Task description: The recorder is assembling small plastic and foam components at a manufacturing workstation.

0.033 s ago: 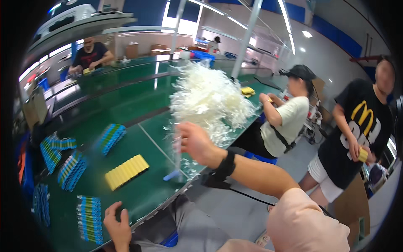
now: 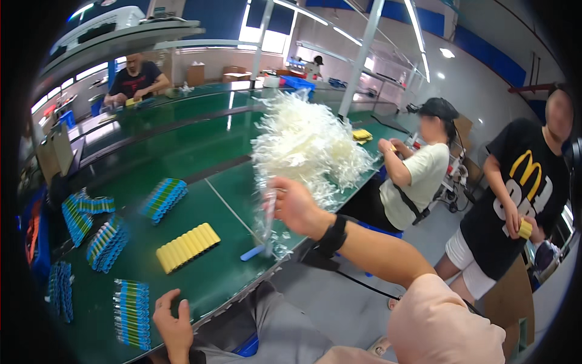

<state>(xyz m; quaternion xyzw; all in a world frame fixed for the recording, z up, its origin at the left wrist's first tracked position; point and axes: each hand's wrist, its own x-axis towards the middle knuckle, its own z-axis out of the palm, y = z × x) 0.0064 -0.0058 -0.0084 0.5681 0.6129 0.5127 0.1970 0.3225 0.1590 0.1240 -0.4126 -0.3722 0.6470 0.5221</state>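
pale, blurred strip (image 2: 269, 217) is pinched in the curled right hand (image 2: 298, 209), before the white heap (image 2: 309, 148); the left hand (image 2: 174, 321), loosely open and empty, is near a blue-green pack (image 2: 132, 314) on the worktop (image 2: 209, 282).

Ribbed pack (image 2: 188, 247), eight o'clock: plain yellow
Striped packs (image 2: 132, 315), eight to nine o'clock: blue with green bands
Strip heap (image 2: 309, 139), one o'clock: creamy white
Tabletop (image 2: 218, 279): green
Wristband (image 2: 332, 236), five o'clock: black
Sleeve (image 2: 436, 309), four o'clock: pale pink
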